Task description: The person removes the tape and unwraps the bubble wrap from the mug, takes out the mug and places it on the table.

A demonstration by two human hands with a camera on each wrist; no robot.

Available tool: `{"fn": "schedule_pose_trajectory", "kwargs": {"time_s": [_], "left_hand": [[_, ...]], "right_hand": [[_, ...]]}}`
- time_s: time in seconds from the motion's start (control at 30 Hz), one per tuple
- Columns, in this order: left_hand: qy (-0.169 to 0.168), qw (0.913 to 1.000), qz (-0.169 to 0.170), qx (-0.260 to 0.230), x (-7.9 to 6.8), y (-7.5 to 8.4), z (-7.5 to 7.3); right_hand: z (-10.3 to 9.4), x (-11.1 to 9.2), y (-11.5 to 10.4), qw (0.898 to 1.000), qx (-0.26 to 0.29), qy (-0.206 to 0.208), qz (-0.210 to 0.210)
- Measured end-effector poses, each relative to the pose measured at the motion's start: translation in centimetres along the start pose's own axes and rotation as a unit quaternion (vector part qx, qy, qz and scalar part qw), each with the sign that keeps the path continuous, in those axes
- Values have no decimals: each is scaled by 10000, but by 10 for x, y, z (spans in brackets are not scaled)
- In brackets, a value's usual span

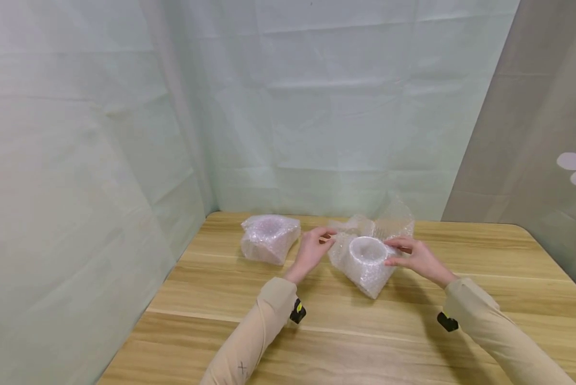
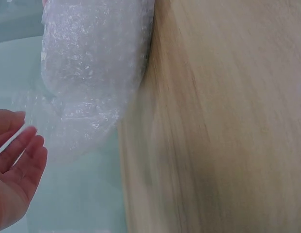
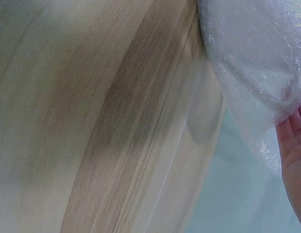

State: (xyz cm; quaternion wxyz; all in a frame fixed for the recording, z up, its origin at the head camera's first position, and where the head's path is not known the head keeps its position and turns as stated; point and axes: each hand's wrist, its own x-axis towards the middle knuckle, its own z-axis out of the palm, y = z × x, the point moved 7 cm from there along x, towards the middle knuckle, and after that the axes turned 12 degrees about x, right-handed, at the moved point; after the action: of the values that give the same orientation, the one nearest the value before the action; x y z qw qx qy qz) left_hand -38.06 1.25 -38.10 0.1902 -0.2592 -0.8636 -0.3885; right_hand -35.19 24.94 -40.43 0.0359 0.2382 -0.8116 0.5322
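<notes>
A white, round-mouthed vessel, perhaps a cup or bowl, stands upright on the table, partly wrapped in bubble wrap. Loose sheets of the wrap stick up behind it. On its right side, my right hand holds the bubble wrap close to the rim, its fingertips partly behind the film. To the left of the vessel, my left hand has its fingers loosely bent beside the loose wrap edge. In the left wrist view those fingers are spread apart and grip nothing visible.
A second bubble-wrapped bundle sits on the table to the left of my left hand. The wooden table reaches back to a pale curtain, with a brown curtain at the right.
</notes>
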Motion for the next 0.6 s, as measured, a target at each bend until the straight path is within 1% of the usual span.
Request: {"fn": "schedule_pose_trajectory", "kwargs": {"time_s": [0.17,0.3,0.43,0.6], "left_hand": [[-126,9994,-319,-10,-1,-8,2],[-321,9986,-346,219,-1,-12,6],[-514,9969,-435,407,-1,-17,10],[-561,9960,-524,452,-1,-23,12]], "right_hand": [[0,0,0,10000,42,28,0],[0,0,1,10000,40,29,-29],[0,0,2,10000,42,31,65],[0,0,2,9999,-26,-1,99]]}}
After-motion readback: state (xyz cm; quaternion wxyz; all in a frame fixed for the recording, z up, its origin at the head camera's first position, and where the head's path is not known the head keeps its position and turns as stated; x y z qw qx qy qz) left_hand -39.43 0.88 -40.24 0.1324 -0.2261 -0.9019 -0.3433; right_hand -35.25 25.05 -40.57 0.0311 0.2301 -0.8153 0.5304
